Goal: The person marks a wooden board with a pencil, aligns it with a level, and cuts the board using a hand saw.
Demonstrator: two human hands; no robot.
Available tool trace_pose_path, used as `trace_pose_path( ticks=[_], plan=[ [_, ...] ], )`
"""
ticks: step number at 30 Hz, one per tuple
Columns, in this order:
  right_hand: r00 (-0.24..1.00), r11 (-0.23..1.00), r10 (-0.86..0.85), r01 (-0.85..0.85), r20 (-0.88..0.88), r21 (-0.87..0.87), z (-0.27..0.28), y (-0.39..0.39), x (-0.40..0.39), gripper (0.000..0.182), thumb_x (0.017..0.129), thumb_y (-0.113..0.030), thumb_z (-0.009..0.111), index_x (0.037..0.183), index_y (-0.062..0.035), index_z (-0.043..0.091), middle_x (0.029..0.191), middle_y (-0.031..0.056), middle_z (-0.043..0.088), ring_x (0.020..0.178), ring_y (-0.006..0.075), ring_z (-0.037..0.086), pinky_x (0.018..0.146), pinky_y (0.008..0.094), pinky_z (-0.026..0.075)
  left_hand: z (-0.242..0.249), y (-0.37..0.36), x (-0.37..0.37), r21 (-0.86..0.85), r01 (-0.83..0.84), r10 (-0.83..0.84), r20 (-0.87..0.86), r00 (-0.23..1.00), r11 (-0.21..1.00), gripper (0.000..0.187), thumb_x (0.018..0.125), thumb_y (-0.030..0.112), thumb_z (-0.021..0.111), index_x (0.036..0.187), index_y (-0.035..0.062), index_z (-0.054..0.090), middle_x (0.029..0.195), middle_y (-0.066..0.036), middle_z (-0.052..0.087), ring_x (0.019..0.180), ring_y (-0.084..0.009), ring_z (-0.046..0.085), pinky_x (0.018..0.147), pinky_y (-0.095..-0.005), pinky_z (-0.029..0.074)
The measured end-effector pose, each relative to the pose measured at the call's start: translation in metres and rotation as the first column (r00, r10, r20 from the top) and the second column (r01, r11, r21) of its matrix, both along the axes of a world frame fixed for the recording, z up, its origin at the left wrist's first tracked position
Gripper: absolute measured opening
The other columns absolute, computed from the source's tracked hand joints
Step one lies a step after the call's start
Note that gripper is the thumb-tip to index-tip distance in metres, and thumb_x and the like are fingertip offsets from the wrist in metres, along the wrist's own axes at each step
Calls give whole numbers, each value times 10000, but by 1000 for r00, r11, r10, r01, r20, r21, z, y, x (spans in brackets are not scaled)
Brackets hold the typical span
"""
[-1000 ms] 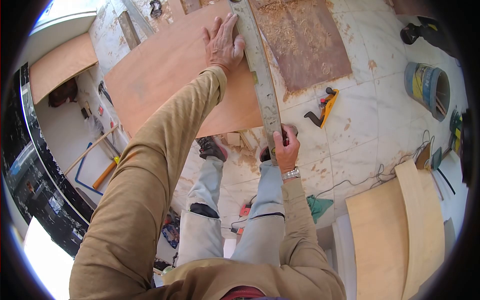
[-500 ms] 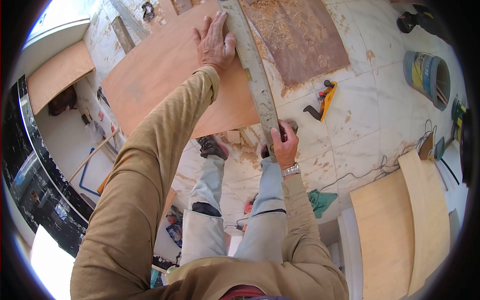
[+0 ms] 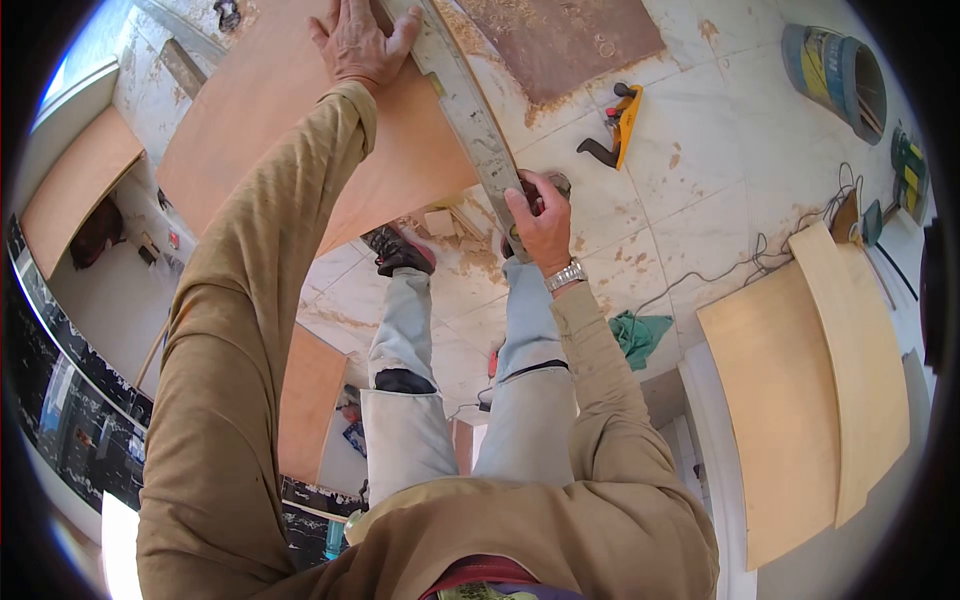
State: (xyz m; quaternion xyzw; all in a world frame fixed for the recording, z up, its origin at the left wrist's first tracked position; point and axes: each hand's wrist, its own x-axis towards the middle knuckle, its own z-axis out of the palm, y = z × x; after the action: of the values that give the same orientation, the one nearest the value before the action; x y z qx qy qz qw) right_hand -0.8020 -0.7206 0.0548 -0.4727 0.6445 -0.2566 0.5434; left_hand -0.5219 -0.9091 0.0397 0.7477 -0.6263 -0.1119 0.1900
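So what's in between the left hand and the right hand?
Part of a wooden board and a long metal bar lie between the left hand and right hand, in the head view.

Holds the left arm (image 3: 235, 280) extended, with the left hand (image 3: 362, 45) spread flat at eleven o'clock. Curls the right hand (image 3: 545, 225) at one o'clock.

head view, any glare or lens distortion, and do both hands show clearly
Head view: strong fisheye, with black corners and the pale panels at right looking bowed; head view: blown-out white glare at lower left; head view: the right hand shows clearly, the left hand too, though the top edge crops its fingers.
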Motion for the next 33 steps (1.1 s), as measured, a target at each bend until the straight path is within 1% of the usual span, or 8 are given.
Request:
trace_pose_path(
  ticks=[1,4,22,25,27,29,31,33],
  plan=[
    [1000,1000,-9,9,8,0,-2,0,-1,341,896,-211,741,1147,13,691,890,104,711,720,167,597,673,304,495,5,0,-2,14,-5,4,28,1000,1000,743,939,435,560,1561,83,359,1614,-162,384,1539,-357,261,1241,-593,85],
    [999,1000,-28,28,43,1,-6,3,-1,344,889,-212,749,1146,11,695,886,102,709,713,160,593,671,299,494,-4,-2,4,54,-14,13,30,999,998,844,900,511,615,1567,72,342,1635,-159,350,1549,-369,230,1234,-617,68],
    [995,998,-41,36,95,54,-7,1,-4,325,882,-194,745,1120,24,706,877,78,677,706,141,557,647,291,466,-2,-3,3,42,-12,10,44,999,999,841,904,516,622,1563,71,345,1631,-148,352,1542,-376,231,1232,-631,79],
    [999,1000,30,-29,32,-5,4,-8,-7,309,882,-183,740,1120,12,713,903,66,663,745,129,571,648,278,462,-28,-7,11,-39,14,-14,-9,1000,999,906,852,648,611,1544,103,401,1630,-106,390,1557,-334,222,1212,-639,35],
    [997,996,64,-61,32,-71,9,-18,-22,265,899,-134,701,1130,-6,720,919,57,648,747,123,554,650,261,454,-23,-4,7,-3,7,-7,-14,1000,1000,904,852,647,608,1546,107,398,1633,-104,386,1555,-336,223,1215,-636,29],
    [993,993,-117,118,-31,10,-7,-27,-45,233,950,-111,633,1135,3,718,904,32,630,715,112,512,641,250,437,-18,-8,11,-2,-6,6,15,1000,1000,903,851,643,608,1549,111,394,1635,-101,380,1554,-338,223,1219,-631,23],
    [853,888,-456,415,255,200,18,-70,-42,272,1032,-172,537,1080,20,724,908,14,616,705,97,484,626,246,412,-19,-5,10,4,-6,6,27,1000,1000,902,850,638,611,1552,117,388,1639,-98,374,1553,-340,224,1223,-626,18],
    [927,941,-326,338,184,-33,28,-118,-30,367,1068,-262,495,1032,20,727,868,9,605,686,88,478,615,235,402,-18,-6,10,12,-6,6,32,999,1000,901,849,634,614,1553,121,385,1640,-96,371,1553,-342,223,1227,-623,17]
  ],
)
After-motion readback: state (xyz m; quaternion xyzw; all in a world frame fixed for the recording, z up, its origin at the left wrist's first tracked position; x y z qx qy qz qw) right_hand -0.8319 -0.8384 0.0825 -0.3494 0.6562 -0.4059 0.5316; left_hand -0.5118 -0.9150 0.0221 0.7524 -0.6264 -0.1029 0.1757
